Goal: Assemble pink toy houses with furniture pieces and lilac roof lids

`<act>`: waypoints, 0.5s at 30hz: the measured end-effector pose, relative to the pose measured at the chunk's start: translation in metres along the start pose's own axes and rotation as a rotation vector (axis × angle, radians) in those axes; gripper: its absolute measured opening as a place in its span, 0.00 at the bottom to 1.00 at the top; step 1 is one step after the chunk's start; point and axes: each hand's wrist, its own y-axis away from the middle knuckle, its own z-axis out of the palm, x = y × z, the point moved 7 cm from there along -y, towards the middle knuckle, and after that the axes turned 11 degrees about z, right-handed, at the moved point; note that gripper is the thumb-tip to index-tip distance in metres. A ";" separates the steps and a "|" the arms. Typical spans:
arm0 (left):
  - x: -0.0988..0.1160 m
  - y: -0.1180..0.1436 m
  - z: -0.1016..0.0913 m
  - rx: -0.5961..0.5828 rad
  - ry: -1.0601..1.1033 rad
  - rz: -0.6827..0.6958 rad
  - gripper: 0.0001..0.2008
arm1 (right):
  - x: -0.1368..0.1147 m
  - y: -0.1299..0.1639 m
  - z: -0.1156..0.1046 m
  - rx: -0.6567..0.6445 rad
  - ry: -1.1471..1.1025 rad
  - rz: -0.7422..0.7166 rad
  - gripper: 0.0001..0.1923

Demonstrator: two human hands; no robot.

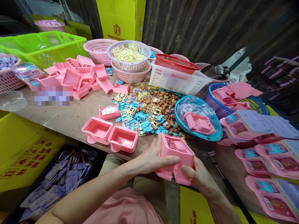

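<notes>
My left hand [151,157] grips the left side of a pink plastic case [177,149], its thumb lying across the front. On the opposite side, my right hand [198,171] is wrapped round the same case, which is tilted and shows a gap down its front. Whether it is one piece or two parts, I cannot tell. Left of my hands, two hollow pink shells [123,138] rest side by side at the table's edge. Behind them sits a small pink tray [109,111] with a white packet in it.
Loose blue, brown and yellow small parts [149,115] cover the middle of the table. A blue basin [198,133] stands right, near finished-looking pink cases [275,155]. Pink pieces [72,77] lie heaped at left. Baskets [133,74] line the back; a black-handled metal tool [219,169] lies at right.
</notes>
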 end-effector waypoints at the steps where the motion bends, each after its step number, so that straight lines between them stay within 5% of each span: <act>1: -0.001 0.000 0.001 0.017 0.000 0.013 0.32 | 0.001 -0.001 0.002 -0.021 -0.043 0.020 0.37; 15: -0.016 0.000 0.006 0.112 0.000 -0.006 0.32 | 0.009 0.000 0.018 -0.100 -0.433 0.222 0.36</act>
